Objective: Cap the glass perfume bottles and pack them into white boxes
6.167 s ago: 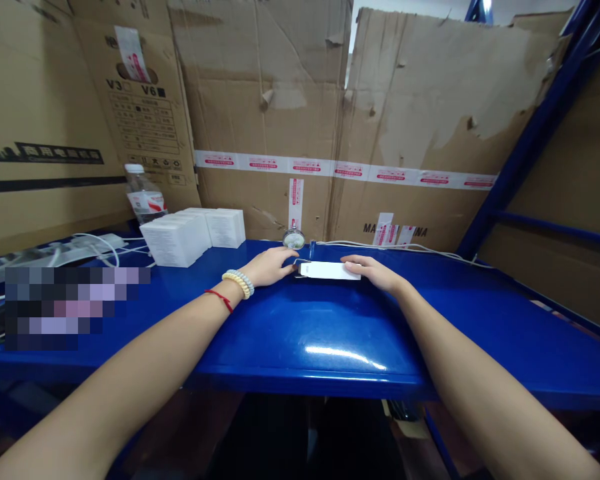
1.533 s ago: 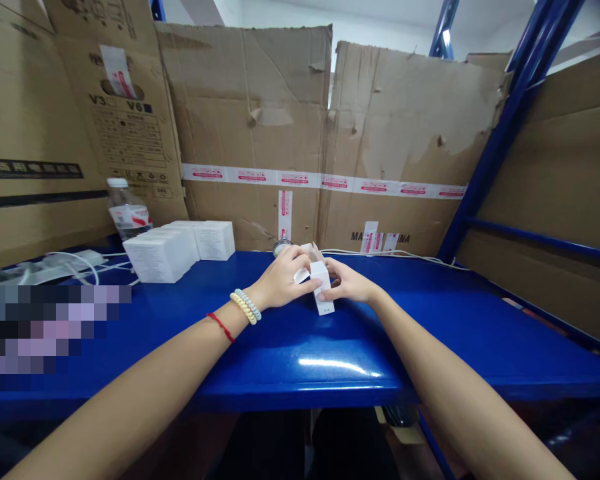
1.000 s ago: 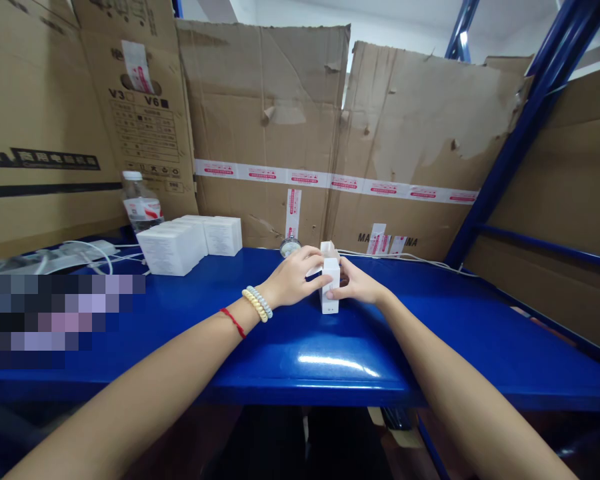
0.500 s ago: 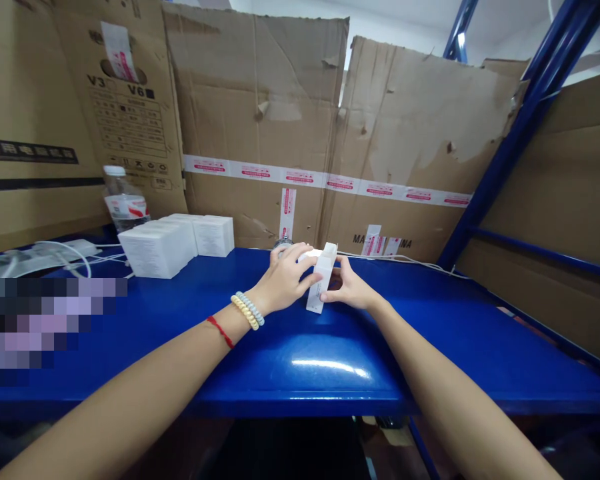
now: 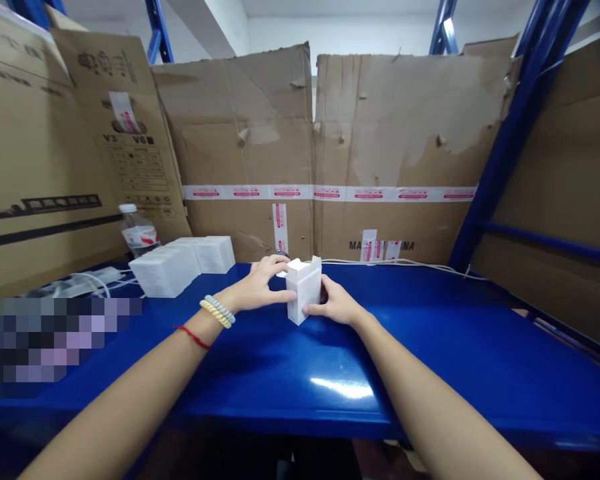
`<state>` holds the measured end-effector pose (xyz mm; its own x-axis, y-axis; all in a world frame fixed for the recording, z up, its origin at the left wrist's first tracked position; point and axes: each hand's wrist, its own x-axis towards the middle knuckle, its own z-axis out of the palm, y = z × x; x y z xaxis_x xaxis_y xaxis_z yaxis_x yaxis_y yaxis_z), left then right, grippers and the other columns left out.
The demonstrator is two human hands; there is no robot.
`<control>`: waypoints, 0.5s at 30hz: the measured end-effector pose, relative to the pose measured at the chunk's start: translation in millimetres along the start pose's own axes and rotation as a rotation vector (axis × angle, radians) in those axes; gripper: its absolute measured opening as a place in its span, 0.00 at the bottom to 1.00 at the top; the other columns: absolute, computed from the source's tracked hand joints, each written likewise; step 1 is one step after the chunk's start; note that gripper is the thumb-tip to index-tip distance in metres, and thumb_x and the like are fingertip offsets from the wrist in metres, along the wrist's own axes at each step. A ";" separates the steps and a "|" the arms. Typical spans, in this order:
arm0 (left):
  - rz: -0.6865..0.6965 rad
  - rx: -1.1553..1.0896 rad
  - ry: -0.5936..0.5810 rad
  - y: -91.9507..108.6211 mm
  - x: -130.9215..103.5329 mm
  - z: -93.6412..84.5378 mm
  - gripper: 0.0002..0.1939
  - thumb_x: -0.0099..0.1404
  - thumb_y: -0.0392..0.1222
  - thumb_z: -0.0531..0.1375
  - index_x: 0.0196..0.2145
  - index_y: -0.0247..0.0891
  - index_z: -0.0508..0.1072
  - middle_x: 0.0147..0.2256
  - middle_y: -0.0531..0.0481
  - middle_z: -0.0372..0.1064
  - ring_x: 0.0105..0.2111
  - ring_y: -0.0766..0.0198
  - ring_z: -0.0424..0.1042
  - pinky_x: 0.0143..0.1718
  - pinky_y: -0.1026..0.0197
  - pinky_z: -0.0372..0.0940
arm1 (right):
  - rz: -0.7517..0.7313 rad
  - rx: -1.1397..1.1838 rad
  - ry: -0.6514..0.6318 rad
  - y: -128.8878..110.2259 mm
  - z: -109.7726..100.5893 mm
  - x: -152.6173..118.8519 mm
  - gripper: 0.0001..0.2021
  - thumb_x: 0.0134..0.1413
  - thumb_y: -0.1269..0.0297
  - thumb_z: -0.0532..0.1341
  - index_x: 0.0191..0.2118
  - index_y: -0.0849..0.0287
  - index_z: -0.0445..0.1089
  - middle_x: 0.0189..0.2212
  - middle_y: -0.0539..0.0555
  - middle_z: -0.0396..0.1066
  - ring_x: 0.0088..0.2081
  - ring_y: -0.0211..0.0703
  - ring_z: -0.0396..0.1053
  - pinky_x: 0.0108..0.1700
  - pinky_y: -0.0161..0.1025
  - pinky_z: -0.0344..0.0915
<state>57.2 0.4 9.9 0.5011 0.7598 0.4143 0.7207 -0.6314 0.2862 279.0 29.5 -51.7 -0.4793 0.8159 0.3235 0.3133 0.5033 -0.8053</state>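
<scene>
A small white carton (image 5: 307, 295) is upright on the blue table (image 5: 260, 373), with its top flaps raised. My right hand (image 5: 341, 301) grips it from the right, thumb on the near face and fingers behind. On the other side, my left hand (image 5: 255, 285) has its thumb against the carton's left edge and its fingers near the top flap. Those fingertips are partly hidden. A small dark round object (image 5: 282, 253) shows just behind my left fingers; its kind is unclear.
Several white boxes (image 5: 165, 270) stand in a row on the left, before a plastic bottle (image 5: 139, 230). A power strip (image 5: 93, 281) with white cables lies further left. Cardboard sheets (image 5: 245, 153) wall off the back, and a blue post (image 5: 495, 157) rises at the right.
The carton has turned so that its broad face shows, and it sits slightly further left in view. My left hand has shifted from over its top to its left side. The camera view has tilted.
</scene>
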 end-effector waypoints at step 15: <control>-0.102 -0.036 0.022 14.6 6.5 -1.7 0.15 0.53 0.49 0.63 0.37 0.41 0.72 0.51 0.45 0.61 0.55 0.51 0.59 0.58 0.43 0.51 | 0.006 0.238 -0.020 16.7 1.5 5.3 0.32 0.34 0.62 0.71 0.50 0.58 0.64 0.47 0.56 0.72 0.48 0.53 0.69 0.52 0.52 0.63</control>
<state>70.1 -4.1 18.2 0.4147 0.8171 0.4005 0.7494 -0.5563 0.3590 280.5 41.9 -64.1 -0.4948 0.8116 0.3106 0.1147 0.4153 -0.9024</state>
